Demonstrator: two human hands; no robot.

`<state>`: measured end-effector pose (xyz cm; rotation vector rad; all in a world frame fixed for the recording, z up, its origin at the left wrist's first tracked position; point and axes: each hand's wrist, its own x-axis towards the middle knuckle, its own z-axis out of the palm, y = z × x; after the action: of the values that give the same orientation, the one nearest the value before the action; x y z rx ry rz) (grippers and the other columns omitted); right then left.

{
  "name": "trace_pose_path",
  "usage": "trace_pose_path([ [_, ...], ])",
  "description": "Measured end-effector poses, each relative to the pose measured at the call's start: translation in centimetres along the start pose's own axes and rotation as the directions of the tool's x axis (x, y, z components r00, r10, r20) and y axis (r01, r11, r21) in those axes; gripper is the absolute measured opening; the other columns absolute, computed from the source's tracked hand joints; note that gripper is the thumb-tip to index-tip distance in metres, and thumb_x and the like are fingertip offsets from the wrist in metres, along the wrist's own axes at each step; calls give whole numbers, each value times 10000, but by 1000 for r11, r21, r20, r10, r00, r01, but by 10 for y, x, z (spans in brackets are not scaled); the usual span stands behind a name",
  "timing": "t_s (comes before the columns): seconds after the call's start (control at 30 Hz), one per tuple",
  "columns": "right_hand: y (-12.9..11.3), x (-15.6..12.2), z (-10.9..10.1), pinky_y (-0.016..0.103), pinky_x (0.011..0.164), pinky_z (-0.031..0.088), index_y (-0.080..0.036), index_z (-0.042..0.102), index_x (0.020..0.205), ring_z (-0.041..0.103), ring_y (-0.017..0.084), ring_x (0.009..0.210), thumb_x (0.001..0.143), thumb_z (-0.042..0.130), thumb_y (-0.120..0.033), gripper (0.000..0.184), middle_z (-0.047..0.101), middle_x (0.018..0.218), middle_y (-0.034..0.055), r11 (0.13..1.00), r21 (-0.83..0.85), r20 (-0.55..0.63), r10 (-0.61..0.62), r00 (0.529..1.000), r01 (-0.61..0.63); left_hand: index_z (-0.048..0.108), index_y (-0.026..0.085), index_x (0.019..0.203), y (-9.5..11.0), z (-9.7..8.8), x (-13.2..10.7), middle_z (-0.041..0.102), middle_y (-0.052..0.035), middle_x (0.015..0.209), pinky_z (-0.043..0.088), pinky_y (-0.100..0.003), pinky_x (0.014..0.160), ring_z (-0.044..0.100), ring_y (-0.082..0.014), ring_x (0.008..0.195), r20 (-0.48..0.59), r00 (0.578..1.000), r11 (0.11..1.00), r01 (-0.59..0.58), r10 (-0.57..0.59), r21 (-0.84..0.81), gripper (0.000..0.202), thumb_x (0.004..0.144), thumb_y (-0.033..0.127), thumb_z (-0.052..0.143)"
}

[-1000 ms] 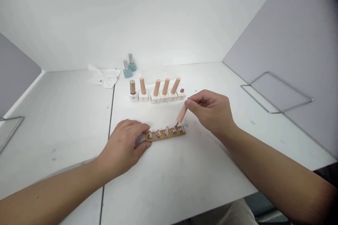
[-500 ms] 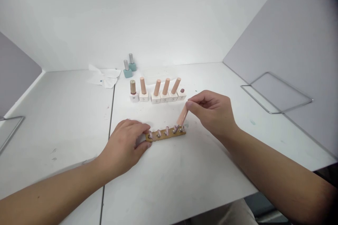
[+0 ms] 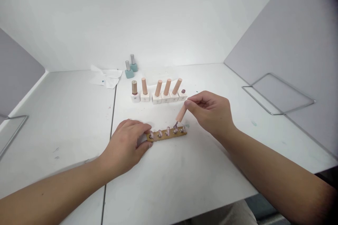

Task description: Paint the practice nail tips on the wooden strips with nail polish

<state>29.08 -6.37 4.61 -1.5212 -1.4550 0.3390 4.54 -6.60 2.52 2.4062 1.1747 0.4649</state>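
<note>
My left hand [image 3: 129, 140] grips the left end of a gold strip [image 3: 163, 138] between thumb and fingers. Several small nail tips [image 3: 168, 130] stand along that strip on round silvery bases. In my right hand [image 3: 211, 110] is a nail polish brush [image 3: 181, 113] with a peach cap-handle, pinched near its top and tilted. Its dark, polish-coated bristles are at the second nail tip from the right; whether they touch it I cannot tell. An uncapped white polish bottle [image 3: 182, 95] with a dark mauve opening stands just behind the right hand.
To the left of the uncapped bottle, several white bottles with peach caps [image 3: 166, 89] and one with a brown-gold cap [image 3: 134, 89] form a row. Two teal bottles [image 3: 129, 72] stand farther back, beside a crumpled white tissue [image 3: 111, 77]. A wire frame [image 3: 277, 93] lies at the right.
The brush in my right hand has shifted slightly left and up, and its dark bristles now show clearly. My left hand keeps its hold on the strip.
</note>
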Motion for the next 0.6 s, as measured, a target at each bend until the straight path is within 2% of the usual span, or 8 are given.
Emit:
trace_pose_path([
  [0.17,-8,1,0,276,532,417,-222,605,618,509,109,561,752,628,-175,144,617,583,-22,999,2,-41,50,998,-50,553,241,971,1,0,0,651,-16,983,431,-441,903,551,-235,995,-2,1000,1000,1,-1,-3,169,803,220,561],
  [0.3,-8,3,-5,274,506,403,-217,607,616,506,108,563,735,640,-175,130,628,633,-8,997,51,-101,57,993,-53,555,245,970,1,-1,-1,649,-18,974,444,-437,880,550,-240,991,-7,1000,1000,7,-7,-2,165,806,235,561],
  [0.43,-1,5,-9,271,482,401,-221,624,631,539,122,588,719,658,-202,96,622,642,1,987,144,-23,72,997,-68,555,244,975,0,0,-1,648,-17,975,443,-435,881,550,-239,991,-12,1000,1000,5,-5,-1,170,805,233,562],
  [0.6,2,4,-8,283,506,421,-219,627,622,544,123,580,709,652,-200,92,606,618,-6,987,143,72,60,996,-70,552,253,972,-1,1,0,647,-3,980,429,-435,900,542,-232,996,-3,1000,1000,5,-5,0,176,799,229,575],
])
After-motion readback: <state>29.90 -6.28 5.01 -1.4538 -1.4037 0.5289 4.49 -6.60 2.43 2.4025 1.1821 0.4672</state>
